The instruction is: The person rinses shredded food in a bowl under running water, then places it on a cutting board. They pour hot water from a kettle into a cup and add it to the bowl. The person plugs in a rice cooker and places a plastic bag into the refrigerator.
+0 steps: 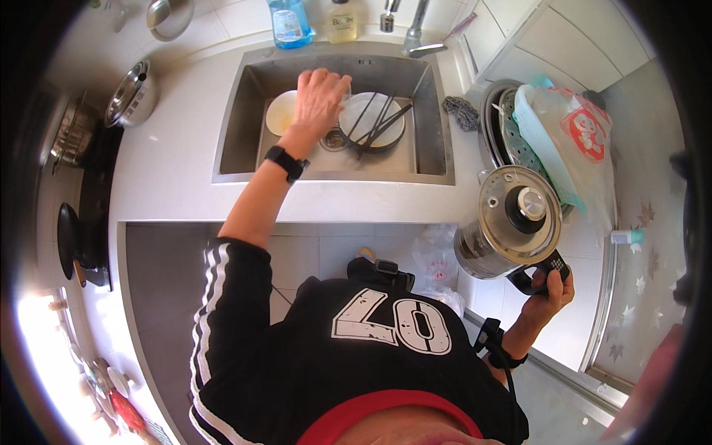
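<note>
My left hand (pixel 320 100) reaches over the steel sink (pixel 239 122), its fingers closed around what looks like a clear glass (pixel 346 92), mostly hidden by the hand. To its left in the sink lies a white bowl (pixel 281 114) with some yellowish residue. On its right, a dark-rimmed bowl (pixel 367 117) carries several dark chopsticks (pixel 384 119). The sink drain (pixel 334 139) shows between the bowls. Off to the right, my right hand (pixel 548 292) grips the black handle of a glass kettle (pixel 484 250). The kettle's lid (pixel 503 192) is on, and dark contents show through the glass.
Two bottles (pixel 290 25) (pixel 341 22) and a faucet (pixel 414 39) stand behind the sink. A steel wool scrubber (pixel 460 113) lies at its right, near stacked basins (pixel 548 144) and a plastic bag (pixel 584 128). Steel pots (pixel 136 97) (pixel 75 133) are at the left.
</note>
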{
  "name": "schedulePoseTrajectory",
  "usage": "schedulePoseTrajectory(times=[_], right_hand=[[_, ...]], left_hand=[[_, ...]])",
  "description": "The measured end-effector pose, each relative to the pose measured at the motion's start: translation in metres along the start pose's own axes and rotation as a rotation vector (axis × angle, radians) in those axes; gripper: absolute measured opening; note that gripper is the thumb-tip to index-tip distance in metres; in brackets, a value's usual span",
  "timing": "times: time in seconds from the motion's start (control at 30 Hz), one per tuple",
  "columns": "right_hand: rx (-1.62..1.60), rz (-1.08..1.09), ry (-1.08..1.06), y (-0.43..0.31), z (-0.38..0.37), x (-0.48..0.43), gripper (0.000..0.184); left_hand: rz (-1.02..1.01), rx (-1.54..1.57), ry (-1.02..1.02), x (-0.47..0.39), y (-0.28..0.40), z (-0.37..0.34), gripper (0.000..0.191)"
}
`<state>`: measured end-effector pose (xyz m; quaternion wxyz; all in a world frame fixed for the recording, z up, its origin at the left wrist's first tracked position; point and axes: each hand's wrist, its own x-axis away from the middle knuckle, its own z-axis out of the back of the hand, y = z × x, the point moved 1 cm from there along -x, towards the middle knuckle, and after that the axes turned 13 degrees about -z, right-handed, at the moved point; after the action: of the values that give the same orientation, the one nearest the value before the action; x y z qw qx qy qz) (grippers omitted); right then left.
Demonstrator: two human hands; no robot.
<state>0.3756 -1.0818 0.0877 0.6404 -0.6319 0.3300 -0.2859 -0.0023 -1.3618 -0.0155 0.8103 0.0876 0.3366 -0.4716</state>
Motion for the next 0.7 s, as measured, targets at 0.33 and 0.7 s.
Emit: schedulePoseTrajectory(times=[0.33,0.7], right_hand=[[0.023,0.102,-0.261,-0.022,-0.105,0.049,0.02],[0.047,0.261,-0.818,-0.1,-0.194,0.154,0.023]], left_hand=[[0.618,1.32,0.316,0.132,0.047,0.15,0.069],[0.438,0.855,0.442,0.252,0.077,0.34,0.07]])
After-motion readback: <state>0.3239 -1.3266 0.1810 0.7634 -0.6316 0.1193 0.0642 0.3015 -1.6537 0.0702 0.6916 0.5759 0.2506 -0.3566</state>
